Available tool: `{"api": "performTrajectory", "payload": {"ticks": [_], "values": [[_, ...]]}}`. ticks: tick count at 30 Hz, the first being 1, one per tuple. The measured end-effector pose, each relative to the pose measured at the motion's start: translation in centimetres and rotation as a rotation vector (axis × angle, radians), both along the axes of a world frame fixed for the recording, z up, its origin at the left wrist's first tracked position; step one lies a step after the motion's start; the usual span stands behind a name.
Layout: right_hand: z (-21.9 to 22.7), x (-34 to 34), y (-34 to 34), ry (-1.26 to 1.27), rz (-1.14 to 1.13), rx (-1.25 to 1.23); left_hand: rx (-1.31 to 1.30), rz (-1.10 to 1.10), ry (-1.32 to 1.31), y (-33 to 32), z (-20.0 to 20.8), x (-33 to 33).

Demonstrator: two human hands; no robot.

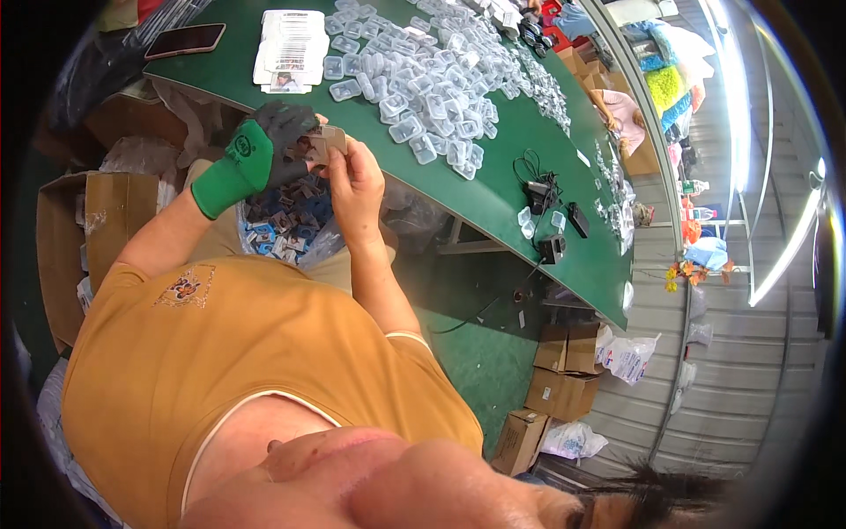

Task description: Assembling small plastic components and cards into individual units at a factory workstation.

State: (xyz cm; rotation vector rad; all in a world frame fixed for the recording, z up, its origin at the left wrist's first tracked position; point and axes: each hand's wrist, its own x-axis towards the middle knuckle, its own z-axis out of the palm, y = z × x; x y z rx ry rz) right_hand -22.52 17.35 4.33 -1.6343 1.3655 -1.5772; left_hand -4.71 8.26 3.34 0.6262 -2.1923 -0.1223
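My left hand, in a green and black glove, is closed at the near edge of the table. My right hand, bare, pinches a small pale folded card from the other side, so both hands hold it. The card's printed face is too small to make out. Just below my hands, a clear plastic bag on my lap holds many small blue and white printed pieces. Close by on the table lie a stack of printed cards and a large heap of small clear plastic boxes.
A phone lies at the table's left edge. Toward the right of the green table are a black adapter with cables and loose clear boxes. Cardboard boxes stand on the floor at right, another at left. A person sits beyond.
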Motion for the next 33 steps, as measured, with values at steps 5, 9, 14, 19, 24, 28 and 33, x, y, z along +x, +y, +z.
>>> {"api": "performTrajectory", "payload": {"ticks": [5,9,14,19,24,28,33], "values": [[-1.0,-3.5,-0.2,0.055,-0.016,0.029,0.145,-0.156,0.099,-0.5,-3.8,0.2],[-1.8,-10.0,-2.8,0.555,-0.394,-0.159,1.130,-0.219,0.385,1.2,-4.3,-1.1],[-3.5,-12.6,-5.8,1.035,-0.592,0.071,1.337,-0.256,0.462,2.3,-4.4,-2.4],[-1.4,-10.5,-5.4,0.784,-0.552,-0.008,1.275,-0.212,0.420,2.3,-5.2,-2.5],[-1.4,-5.1,-3.3,-0.337,-0.175,-0.046,0.946,-0.163,0.291,2.7,-3.7,-3.2],[-1.6,-3.5,-1.6,0.208,-0.247,-0.105,0.788,-0.182,0.447,3.1,-4.2,-4.1],[-0.8,-4.8,-1.6,0.176,-0.173,-0.065,0.819,-0.208,0.394,3.6,-3.5,-4.0]]}}
